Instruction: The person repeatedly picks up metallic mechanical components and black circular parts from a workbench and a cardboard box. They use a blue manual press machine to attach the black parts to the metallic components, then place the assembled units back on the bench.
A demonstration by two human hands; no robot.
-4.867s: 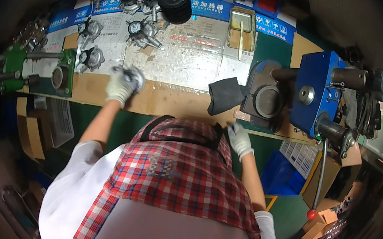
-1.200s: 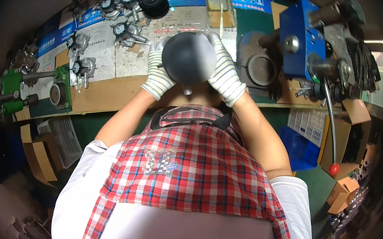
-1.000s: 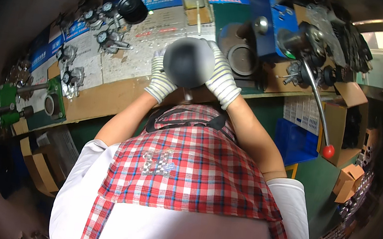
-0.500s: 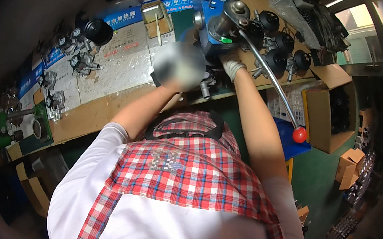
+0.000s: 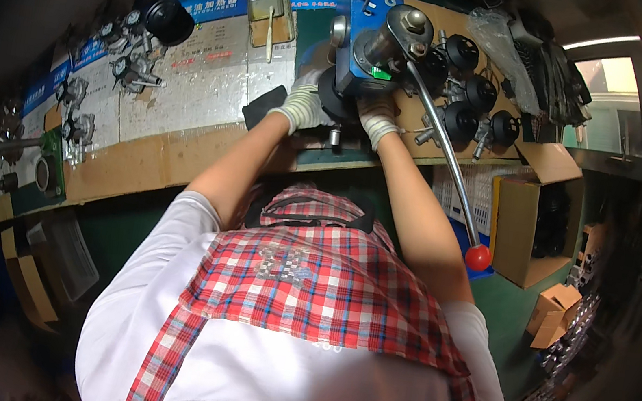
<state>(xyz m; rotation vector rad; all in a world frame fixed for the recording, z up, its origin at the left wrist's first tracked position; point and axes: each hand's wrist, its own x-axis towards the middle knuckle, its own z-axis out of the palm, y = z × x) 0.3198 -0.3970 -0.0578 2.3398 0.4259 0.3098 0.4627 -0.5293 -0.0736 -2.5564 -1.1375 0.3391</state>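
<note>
My left hand (image 5: pixel 304 108), in a striped knit glove, closes on the left side of a black-capped metal part (image 5: pixel 338 98) at the bench's front edge. A short metal stub sticks out of this part towards me. On its other side my right hand (image 5: pixel 378 117), gloved too, has its fingers curled against the part; their tips are hidden under the press. The blue hand press (image 5: pixel 372 23) stands directly over the part. Its long steel lever (image 5: pixel 449 153) slants down to the right and ends in a red ball (image 5: pixel 479 258). A black flat piece (image 5: pixel 265 106) lies beside my left wrist.
Several black-capped metal parts (image 5: pixel 461 122) sit on cardboard to the right of the press. More metal parts (image 5: pixel 129 73) are at the left, near a green fixture (image 5: pixel 51 167). A brush (image 5: pixel 270 33) rests on a tray at the back. An open carton (image 5: pixel 518 228) stands at right.
The view has turned and shifted a little. My left hand, blurred before, now shows clearly against the black-capped part. My right hand stays at the base of the press.
</note>
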